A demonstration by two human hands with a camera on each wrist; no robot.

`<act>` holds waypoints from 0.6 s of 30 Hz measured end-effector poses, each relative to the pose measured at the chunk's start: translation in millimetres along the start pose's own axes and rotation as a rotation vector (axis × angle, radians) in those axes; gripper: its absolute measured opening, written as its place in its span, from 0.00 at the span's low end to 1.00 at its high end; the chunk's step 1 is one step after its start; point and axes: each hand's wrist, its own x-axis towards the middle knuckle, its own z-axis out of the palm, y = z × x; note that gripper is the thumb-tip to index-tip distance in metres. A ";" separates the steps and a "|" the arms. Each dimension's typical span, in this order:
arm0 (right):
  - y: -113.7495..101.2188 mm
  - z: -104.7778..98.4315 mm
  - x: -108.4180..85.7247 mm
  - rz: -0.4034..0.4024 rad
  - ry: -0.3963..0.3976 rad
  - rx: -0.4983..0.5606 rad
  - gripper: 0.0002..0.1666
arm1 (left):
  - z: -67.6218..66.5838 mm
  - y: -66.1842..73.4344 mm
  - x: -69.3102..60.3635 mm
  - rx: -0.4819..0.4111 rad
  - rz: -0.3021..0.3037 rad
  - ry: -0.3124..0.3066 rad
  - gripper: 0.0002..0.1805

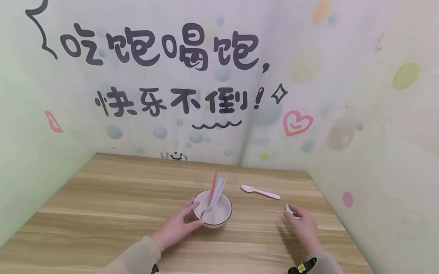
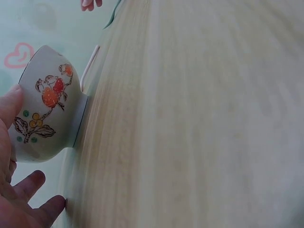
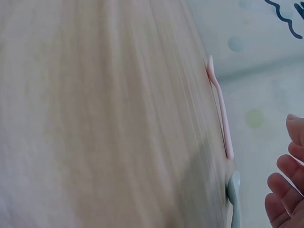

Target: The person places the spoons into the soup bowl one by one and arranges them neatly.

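Observation:
A white bowl (image 1: 222,217) with a dark rim stands on the table; the left wrist view shows a red fruit-and-leaf print on the bowl (image 2: 52,102). My left hand (image 1: 180,222) holds its left side, thumb at the near rim. In the bowl lean a red-handled utensil (image 1: 213,187), a grey-blue spoon (image 1: 216,193) and a whitish spoon (image 1: 208,216). A pale green spoon (image 3: 233,187) lies on the table at right, partly hidden in the head view. Just above it hovers my right hand (image 1: 303,226), fingers loosely bent, apart from the spoon in the right wrist view.
A pink spoon (image 1: 261,191) lies on the wooden table (image 1: 112,206) between the bowl and the right hand, farther back. Printed walls (image 1: 161,131) enclose the table at the back and both sides.

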 end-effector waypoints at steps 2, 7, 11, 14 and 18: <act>2.0 -3.6 -0.5 0.022 0.010 0.009 0.29 | -0.3 -0.1 0.5 -0.007 -0.008 -0.002 0.38; 7.1 -11.7 -3.1 0.075 0.019 0.036 0.30 | -0.7 -0.5 0.7 -0.006 -0.017 -0.006 0.38; 10.9 -17.1 -6.2 0.108 0.017 0.025 0.32 | -1.2 0.2 0.2 -0.004 -0.022 -0.009 0.38; 14.4 -20.2 -8.0 0.127 0.027 0.017 0.32 | -1.4 0.9 -0.3 -0.001 -0.022 -0.010 0.38; 20.5 -21.7 -8.8 0.128 0.044 0.004 0.32 | -1.5 1.5 -0.4 0.008 -0.021 -0.008 0.39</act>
